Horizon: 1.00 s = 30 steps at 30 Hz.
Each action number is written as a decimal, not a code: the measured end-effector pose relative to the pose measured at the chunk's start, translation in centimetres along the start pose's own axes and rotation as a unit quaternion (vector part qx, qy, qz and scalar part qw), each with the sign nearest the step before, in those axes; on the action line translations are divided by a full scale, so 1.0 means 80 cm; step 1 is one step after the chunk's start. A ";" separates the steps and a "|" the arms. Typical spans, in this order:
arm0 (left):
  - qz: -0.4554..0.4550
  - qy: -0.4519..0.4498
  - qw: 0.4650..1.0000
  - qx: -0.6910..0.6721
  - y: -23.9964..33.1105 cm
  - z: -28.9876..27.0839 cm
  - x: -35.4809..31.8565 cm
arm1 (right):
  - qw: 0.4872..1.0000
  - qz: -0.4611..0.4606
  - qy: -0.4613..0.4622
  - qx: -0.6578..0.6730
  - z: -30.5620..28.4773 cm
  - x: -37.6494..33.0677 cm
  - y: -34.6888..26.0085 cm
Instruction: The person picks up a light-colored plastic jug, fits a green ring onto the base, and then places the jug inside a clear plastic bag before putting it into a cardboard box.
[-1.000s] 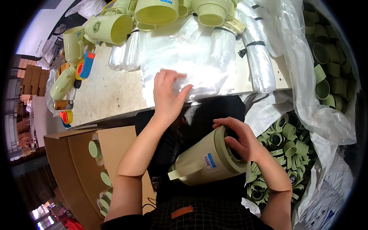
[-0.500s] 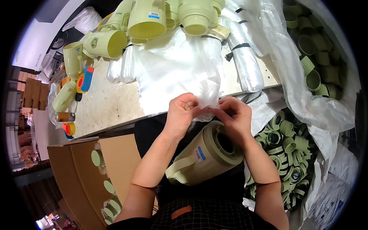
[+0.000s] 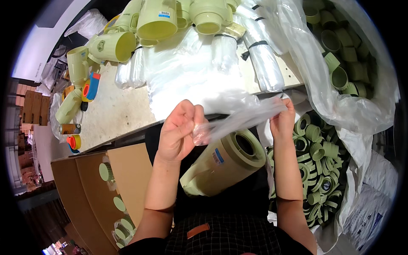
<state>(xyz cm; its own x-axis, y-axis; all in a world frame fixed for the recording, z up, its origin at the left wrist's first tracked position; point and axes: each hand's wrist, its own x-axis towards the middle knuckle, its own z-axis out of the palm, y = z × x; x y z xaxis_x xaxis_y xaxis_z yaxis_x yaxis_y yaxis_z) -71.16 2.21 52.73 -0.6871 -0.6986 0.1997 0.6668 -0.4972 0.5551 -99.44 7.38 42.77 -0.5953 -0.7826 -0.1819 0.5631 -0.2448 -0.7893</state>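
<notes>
A clear plastic bag is stretched sideways between my two hands, over my lap. My left hand is closed on one end of it, fingers curled. The other end is pinched by my right hand, farther to the right and near the table's edge. Below the bag, a pale green jug body lies tilted on my lap, its round opening toward the upper right and a blue label on its side. Part of its handle is hidden by the bag and my left forearm. A stack of flat clear bags lies on the table ahead.
Several green jug bodies stand along the table's far side, with bundled plastic rolls beside them. Tape dispensers sit at the left. An open carton is lower left; sacks of green plastic parts are at right.
The bag came off the stack and is now drawn out lengthwise. My hands have moved apart, the left one leftward and the right one to the right and slightly up.
</notes>
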 end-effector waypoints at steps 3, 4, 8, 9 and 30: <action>-0.118 0.098 0.936 0.316 -0.009 -0.014 -0.004 | 0.939 0.221 0.065 0.253 -0.034 -0.008 0.000; -0.140 0.138 0.850 0.488 -0.014 -0.036 0.002 | 0.951 0.214 -0.067 0.213 -0.040 -0.028 -0.004; -0.132 0.273 0.852 0.427 -0.035 -0.003 -0.012 | 0.944 -0.224 0.028 -0.240 -0.019 -0.140 0.023; 0.017 0.096 0.799 0.593 -0.029 -0.005 -0.041 | 0.919 -0.289 -0.015 -0.270 -0.027 -0.168 0.031; 0.192 0.673 0.333 0.632 0.068 0.064 -0.592 | 0.537 0.097 -0.828 -0.131 0.281 -0.386 0.071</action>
<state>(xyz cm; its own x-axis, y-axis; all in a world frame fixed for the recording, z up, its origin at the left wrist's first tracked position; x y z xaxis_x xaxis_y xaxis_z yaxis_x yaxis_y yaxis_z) -36.46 35.19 50.45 0.6972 -0.6064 0.3824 -0.6082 -0.2178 0.7633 -64.99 17.27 57.10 0.9071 -0.2682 0.3244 0.2940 -0.1479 -0.9443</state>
